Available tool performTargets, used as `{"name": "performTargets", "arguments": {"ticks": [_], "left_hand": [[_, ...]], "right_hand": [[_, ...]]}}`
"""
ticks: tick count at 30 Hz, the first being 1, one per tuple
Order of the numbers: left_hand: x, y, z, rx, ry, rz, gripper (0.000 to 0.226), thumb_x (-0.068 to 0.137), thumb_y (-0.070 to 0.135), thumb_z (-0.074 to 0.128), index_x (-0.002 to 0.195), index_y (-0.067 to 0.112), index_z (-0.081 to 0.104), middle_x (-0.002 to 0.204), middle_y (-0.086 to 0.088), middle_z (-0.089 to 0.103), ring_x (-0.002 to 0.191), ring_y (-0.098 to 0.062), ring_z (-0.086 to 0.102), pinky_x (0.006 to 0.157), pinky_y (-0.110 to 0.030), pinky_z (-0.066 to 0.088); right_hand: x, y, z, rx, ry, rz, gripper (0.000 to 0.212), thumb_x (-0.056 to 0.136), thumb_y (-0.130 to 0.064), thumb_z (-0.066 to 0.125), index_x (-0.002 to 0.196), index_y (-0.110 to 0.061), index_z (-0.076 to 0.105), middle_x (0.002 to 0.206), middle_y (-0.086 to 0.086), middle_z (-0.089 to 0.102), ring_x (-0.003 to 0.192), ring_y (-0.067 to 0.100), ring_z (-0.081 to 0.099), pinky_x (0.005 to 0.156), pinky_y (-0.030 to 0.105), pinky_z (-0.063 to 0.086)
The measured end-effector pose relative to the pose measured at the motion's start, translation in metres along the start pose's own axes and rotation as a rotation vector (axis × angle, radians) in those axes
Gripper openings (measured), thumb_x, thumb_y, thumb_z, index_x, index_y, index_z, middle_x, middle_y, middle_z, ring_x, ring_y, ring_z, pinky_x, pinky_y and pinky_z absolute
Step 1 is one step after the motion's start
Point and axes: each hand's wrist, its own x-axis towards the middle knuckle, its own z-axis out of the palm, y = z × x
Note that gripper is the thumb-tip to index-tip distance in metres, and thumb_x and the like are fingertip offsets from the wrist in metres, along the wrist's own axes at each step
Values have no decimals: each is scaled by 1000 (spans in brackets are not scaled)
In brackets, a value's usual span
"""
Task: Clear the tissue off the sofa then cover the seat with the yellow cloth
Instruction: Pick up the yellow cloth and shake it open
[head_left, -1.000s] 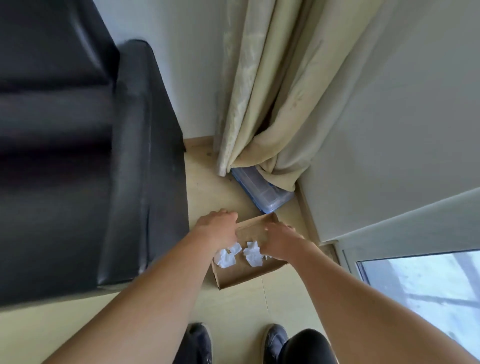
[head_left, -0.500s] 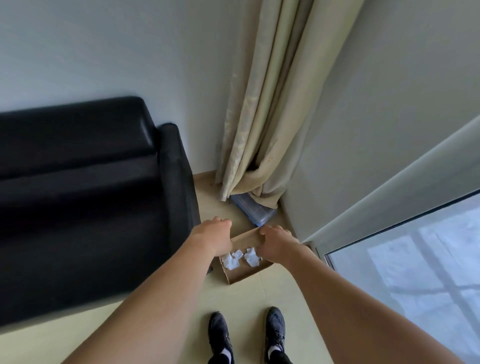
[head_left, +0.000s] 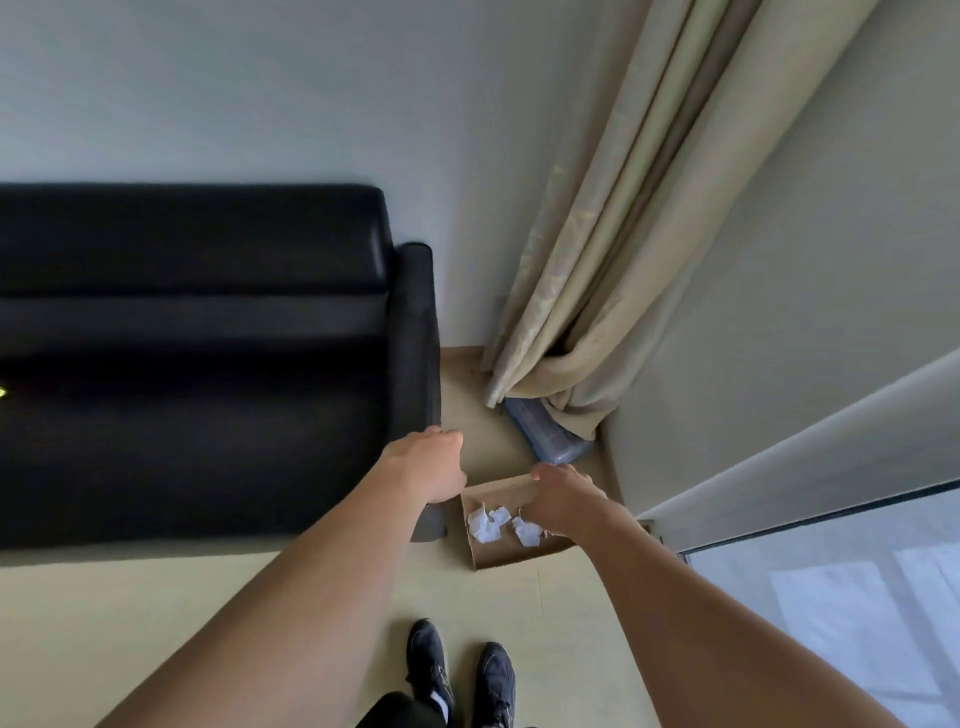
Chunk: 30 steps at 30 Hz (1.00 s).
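Note:
The black sofa (head_left: 197, 364) fills the left side, and no tissue shows on its seat. A sliver of yellow cloth (head_left: 2, 391) peeks in at the left edge. A brown cardboard box (head_left: 498, 556) sits on the floor by the sofa arm, holding a few crumpled white tissues (head_left: 488, 525). My left hand (head_left: 431, 467) hovers left of the box beside the arm's front corner, fingers relaxed and holding nothing. My right hand (head_left: 561, 499) is over the box's far right corner with its thumb at the rim. Its fingers are hidden beneath it.
A beige curtain (head_left: 613, 260) hangs in the corner over a clear blue plastic container (head_left: 545, 436) on the floor. A glass door (head_left: 831, 597) runs along the right. My black shoes (head_left: 462, 670) stand on the pale floor in front of the box.
The view has risen and pulled back from the box. My left hand has moved left off the box toward the sofa arm. The right hand stays at the box's far corner.

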Motion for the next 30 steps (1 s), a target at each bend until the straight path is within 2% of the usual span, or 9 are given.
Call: {"name": "performTargets", "arguments": {"ticks": [3, 7, 13, 20, 25, 30], "left_hand": [[-17, -33, -2, -52, 20, -74, 40, 94, 25, 46, 134, 16, 46, 132, -6, 47, 112, -29, 53, 89, -43, 47], [-38, -88, -4, -126, 66, -144, 43, 96, 31, 45, 137, 17, 44, 136, -5, 46, 115, -28, 52, 93, -43, 47], [-63, -190, -4, -195, 89, -203, 41, 96, 31, 44, 135, 17, 45, 135, -4, 47, 114, -28, 53, 94, -44, 47], [-92, -348, -18, -152, 61, -193, 41, 97, 28, 42, 137, 16, 42, 135, -5, 46, 115, -28, 52, 91, -40, 46], [-91, -404, -32, -143, 19, -161, 42, 98, 29, 43, 138, 17, 42, 137, -4, 46, 116, -28, 52, 94, -41, 46], [-70, -448, -53, -172, 59, -149, 41, 96, 27, 42, 136, 17, 43, 134, -3, 47, 113, -26, 52, 92, -40, 46]], "right_hand": [[1, -34, 5, -45, -14, -67, 53, 82, -24, 63, 132, -18, 47, 130, 6, 47, 121, 27, 43, 95, 40, 47], [-1, -88, 18, -114, -14, -147, 52, 85, -24, 57, 136, -19, 44, 135, 6, 44, 123, 28, 43, 98, 41, 45], [1, -186, 46, -156, 4, -185, 51, 84, -29, 56, 133, -20, 45, 128, 6, 48, 116, 28, 47, 94, 42, 48], [-10, -338, 101, -87, -4, -185, 58, 86, -27, 56, 141, -22, 40, 132, 7, 45, 119, 29, 46, 97, 43, 46], [-8, -393, 112, -67, -10, -155, 61, 86, -27, 56, 144, -22, 38, 135, 7, 44, 119, 29, 47, 97, 44, 46], [26, -451, 109, 2, -24, -139, 64, 83, -28, 57, 143, -21, 37, 127, 5, 50, 106, 28, 58, 89, 41, 52]]}}
